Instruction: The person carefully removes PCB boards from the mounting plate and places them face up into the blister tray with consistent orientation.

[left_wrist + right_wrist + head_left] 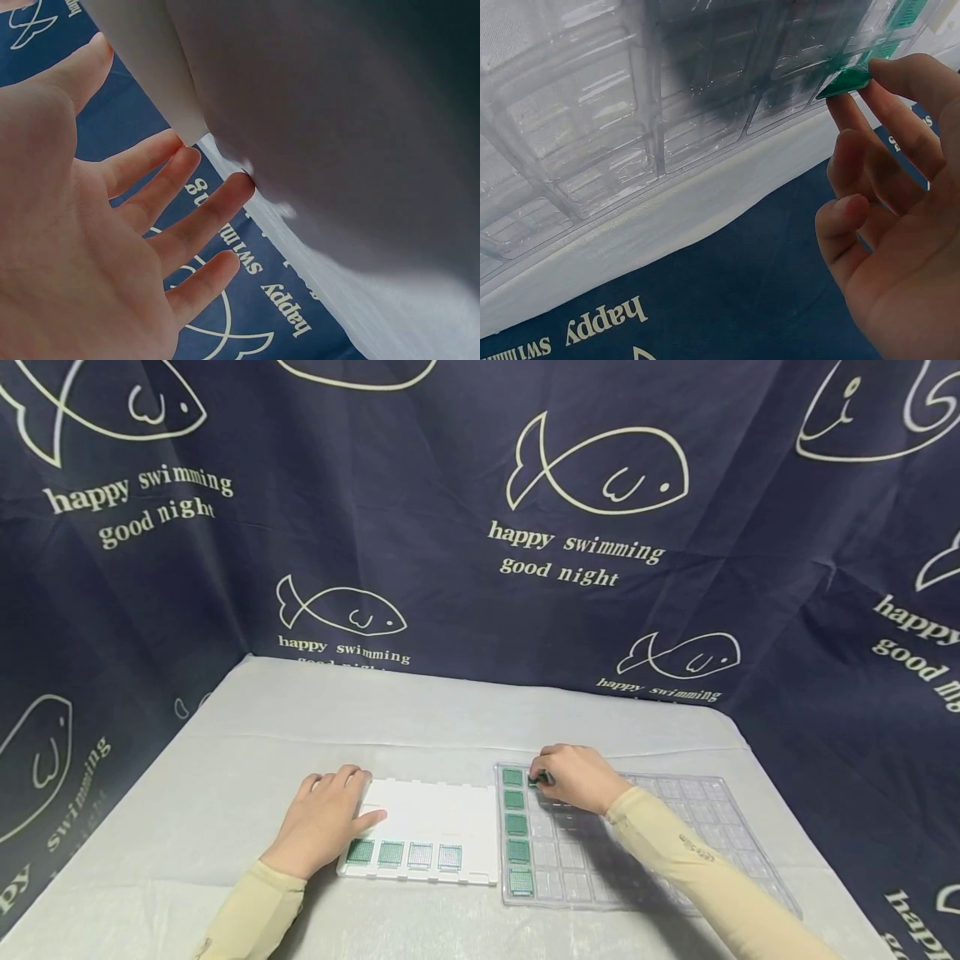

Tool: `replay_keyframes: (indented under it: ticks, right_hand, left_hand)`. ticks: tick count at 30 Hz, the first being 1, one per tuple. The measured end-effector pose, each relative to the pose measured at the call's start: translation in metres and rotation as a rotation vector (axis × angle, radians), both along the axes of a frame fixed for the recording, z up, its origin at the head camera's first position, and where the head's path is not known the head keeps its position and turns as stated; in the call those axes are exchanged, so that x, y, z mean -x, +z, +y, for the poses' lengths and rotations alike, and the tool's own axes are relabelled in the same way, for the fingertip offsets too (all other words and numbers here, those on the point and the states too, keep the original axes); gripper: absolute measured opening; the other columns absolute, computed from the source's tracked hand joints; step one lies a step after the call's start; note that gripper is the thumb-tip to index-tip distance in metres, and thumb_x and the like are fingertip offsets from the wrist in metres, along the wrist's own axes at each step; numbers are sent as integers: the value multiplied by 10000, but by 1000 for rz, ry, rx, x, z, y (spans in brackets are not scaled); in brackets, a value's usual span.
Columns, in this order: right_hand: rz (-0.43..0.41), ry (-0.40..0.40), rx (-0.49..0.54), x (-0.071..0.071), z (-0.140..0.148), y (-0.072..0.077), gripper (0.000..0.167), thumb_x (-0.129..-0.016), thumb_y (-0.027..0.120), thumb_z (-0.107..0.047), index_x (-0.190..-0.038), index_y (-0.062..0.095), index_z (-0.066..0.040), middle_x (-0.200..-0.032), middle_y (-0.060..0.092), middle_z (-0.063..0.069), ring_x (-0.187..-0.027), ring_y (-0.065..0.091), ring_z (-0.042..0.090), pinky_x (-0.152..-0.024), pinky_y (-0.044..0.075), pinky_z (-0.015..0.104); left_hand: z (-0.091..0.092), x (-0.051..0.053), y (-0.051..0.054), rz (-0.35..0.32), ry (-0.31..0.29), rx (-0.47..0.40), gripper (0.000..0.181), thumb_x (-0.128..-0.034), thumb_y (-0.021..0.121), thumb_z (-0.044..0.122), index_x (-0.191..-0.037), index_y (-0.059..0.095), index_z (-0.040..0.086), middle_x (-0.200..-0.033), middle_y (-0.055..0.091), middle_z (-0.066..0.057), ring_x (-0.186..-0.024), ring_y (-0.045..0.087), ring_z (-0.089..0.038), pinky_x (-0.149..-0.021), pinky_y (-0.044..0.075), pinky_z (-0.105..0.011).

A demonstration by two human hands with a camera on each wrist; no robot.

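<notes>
Two hands over a pale table (420, 710) in the head view, in front of a dark blue curtain (450, 539). With the right hand (576, 778), pinches a green board (542, 780) at the far end of the second column of a clear tray (577, 903), right beside a first column of five seated boards (516, 825); cannot tell whether touching the tray or just above. With the left hand (322, 822), rests at the left edge of a white panel (435, 810), thumb lying over the top; near the panel's front edge, four boards in a row (420, 856).

In the left wrist view, fingers straight and spread, thumb well apart, fingertips at or near a pale edge too blurred to name for certain. Cannot tell how firmly pressed.

In the right wrist view, the green board tilted between thumb and fingertips, the outer fingers curled clear of it. Looks light, thin and stiff, probably smooth enough to slip or swivel in so small a pinch. Likely fragile if bent or squeezed on the face; best gripped by two opposite edges, near the middle, with gentle pressure.
</notes>
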State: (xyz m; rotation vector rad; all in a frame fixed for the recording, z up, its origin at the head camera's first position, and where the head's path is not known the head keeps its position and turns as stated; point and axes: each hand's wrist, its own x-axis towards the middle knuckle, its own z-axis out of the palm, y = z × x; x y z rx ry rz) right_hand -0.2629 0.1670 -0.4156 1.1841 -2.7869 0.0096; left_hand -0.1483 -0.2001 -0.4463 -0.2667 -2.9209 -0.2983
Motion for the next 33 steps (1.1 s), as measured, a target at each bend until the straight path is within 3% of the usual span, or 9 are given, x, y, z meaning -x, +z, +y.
replay_keyframes:
  ticks: [17, 24, 33]
  right_hand:
    - [-17, -12, 0, 1, -1, -4, 172, -806, 846, -167, -961, 790, -217, -946, 736, -78, -842, 731, 150, -713, 617, 345]
    - [-40, -18, 26, 3, -1, -6, 179, -815, 843, -196, -986, 793, -210, -977, 748, -67, -894, 738, 162, -791, 621, 361]
    - [-22, -14, 64, 2, 2, -10, 141, -855, 808, -168, -984, 805, -226, -968, 763, -68, -884, 746, 163, -787, 626, 375]
  left_hand:
    - [0, -1, -1, 8, -1, -2, 585, -901, 731, 473, -1287, 596, 54, -1272, 648, -121, -1134, 656, -336, -1054, 447, -558]
    - [1, 0, 0, -2, -5, 13, 572, -905, 718, 480, -1282, 592, 69, -1279, 645, -118, -1143, 652, -337, -1035, 451, -566]
    - [0, 1, -1, 8, -4, 15, 589, -907, 716, 482, -1289, 588, 53, -1281, 643, -131, -1151, 652, -343, -1057, 443, -567]
